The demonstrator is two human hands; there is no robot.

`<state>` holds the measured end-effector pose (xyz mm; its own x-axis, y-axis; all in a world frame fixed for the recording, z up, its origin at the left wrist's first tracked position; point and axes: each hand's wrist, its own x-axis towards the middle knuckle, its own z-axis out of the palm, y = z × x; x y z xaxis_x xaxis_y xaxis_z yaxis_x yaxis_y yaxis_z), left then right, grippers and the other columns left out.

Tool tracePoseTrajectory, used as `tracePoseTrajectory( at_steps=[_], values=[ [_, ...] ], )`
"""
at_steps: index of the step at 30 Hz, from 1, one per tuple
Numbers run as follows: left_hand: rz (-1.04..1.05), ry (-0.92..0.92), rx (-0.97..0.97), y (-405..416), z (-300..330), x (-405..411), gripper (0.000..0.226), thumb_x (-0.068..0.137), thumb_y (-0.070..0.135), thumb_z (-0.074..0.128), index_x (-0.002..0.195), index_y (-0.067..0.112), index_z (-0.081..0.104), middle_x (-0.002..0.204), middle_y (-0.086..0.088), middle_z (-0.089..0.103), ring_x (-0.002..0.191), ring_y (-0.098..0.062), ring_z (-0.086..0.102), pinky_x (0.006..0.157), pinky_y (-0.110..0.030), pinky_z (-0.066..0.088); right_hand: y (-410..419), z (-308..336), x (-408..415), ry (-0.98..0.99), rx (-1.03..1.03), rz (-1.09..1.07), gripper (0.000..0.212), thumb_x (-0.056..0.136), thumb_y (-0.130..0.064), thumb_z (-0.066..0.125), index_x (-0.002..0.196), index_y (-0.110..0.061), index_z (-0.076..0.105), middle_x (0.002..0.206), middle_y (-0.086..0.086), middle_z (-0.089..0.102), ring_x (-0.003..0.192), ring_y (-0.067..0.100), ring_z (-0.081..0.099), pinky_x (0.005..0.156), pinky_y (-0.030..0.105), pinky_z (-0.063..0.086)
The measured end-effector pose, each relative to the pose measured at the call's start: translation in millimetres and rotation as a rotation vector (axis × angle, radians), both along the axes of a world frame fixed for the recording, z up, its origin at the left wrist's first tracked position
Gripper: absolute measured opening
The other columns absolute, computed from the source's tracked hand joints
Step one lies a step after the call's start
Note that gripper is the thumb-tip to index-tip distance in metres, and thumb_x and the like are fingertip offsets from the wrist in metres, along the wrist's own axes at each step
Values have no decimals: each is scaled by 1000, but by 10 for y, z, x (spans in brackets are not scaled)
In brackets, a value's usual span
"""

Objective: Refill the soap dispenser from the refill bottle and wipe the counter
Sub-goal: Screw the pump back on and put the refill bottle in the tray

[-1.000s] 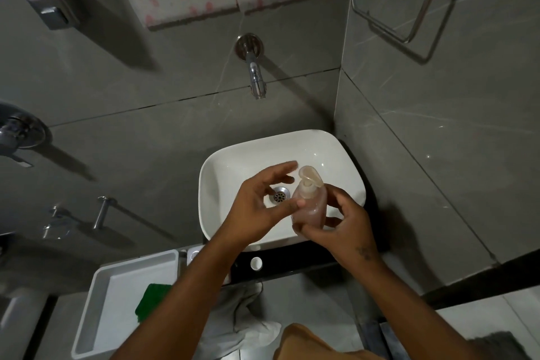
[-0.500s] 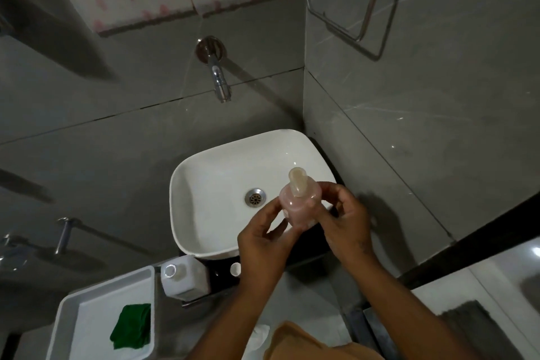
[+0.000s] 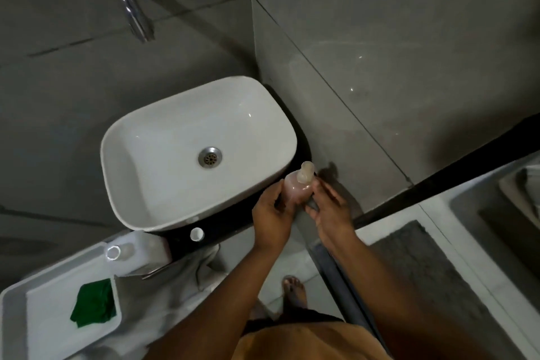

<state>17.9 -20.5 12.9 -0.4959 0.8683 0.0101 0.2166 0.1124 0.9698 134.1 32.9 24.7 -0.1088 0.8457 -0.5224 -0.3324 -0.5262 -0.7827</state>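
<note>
The soap dispenser [image 3: 298, 188], a small pinkish translucent bottle with its pump head on top, is held upright between both hands at the right front corner of the counter [image 3: 233, 226], just beside the white basin [image 3: 163, 155]. The left hand [image 3: 271, 218] is closed around the left side of the body, and the right hand [image 3: 328, 210] is closed on its right side and lower part; whether the base already touches the dark counter cannot be told, because the fingers hide it. The pump appears to be fitted on the neck, so it is judged that the filling step is finished or nearly finished and the dispenser is being set in its place. The pinkish colour suggests soap inside, but the level cannot be read. The next move is judged to call for a steady release of both hands, then the small white cap [image 3: 196, 234] lying on the counter edge is to be returned to the refill bottle [image 3: 137, 251], which stands open at the left front of the basin. For the wiping, the green cloth [image 3: 93, 305] is to be taken from the white tray [image 3: 17, 327], where it lies alone. The basin is seen empty, with only the drain [image 3: 210, 157] at its bottom.
</note>
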Motion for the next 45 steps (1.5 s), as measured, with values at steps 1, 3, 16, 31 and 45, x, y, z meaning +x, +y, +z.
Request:
tracePoseTrajectory(
  at_steps=[1, 3, 16, 31, 45],
  values=[
    [-7, 4, -9, 54, -82, 33, 36, 89, 6, 76, 124, 15, 71, 111, 1, 76, 105, -10, 71, 93, -42, 58, 42, -106, -3, -1, -6, -28, 38, 73, -43, 82, 109, -32, 77, 115, -4, 76, 108, 14, 72, 82, 32, 60],
    [-9, 5, -28, 151, -223, 95, 41, 91, 3, 73, 130, 16, 69, 120, 1, 75, 114, -10, 69, 101, -41, 56, 128, -326, -16, -18, -4, -73, 24, 80, -34, 81, 104, -33, 79, 114, -3, 77, 108, 16, 72, 83, 33, 60],
    [45, 44, -141, 479, -521, 260, 46, 93, 1, 68, 138, 11, 62, 129, -9, 71, 124, -22, 66, 107, -46, 51, 391, -735, -87, 67, -4, -168, 28, 93, -16, 70, 120, -15, 71, 109, -5, 78, 103, 11, 73, 86, 31, 60],
    [75, -28, -149, 500, -478, 289, 39, 96, 7, 66, 134, 14, 64, 127, -6, 72, 122, -19, 66, 108, -42, 51, 444, -695, -134, 51, -70, -229, 23, 90, -16, 73, 113, -17, 73, 100, -6, 79, 95, 11, 74, 81, 33, 61],
    [455, -354, -327, -1144, -641, -485, 60, 83, -5, 80, 139, 0, 57, 132, -14, 66, 122, -25, 64, 109, -38, 50, -267, -574, -375, -63, -261, -196, 15, 92, 8, 62, 105, 1, 64, 93, 14, 67, 90, 27, 65, 86, 36, 54]
  ],
)
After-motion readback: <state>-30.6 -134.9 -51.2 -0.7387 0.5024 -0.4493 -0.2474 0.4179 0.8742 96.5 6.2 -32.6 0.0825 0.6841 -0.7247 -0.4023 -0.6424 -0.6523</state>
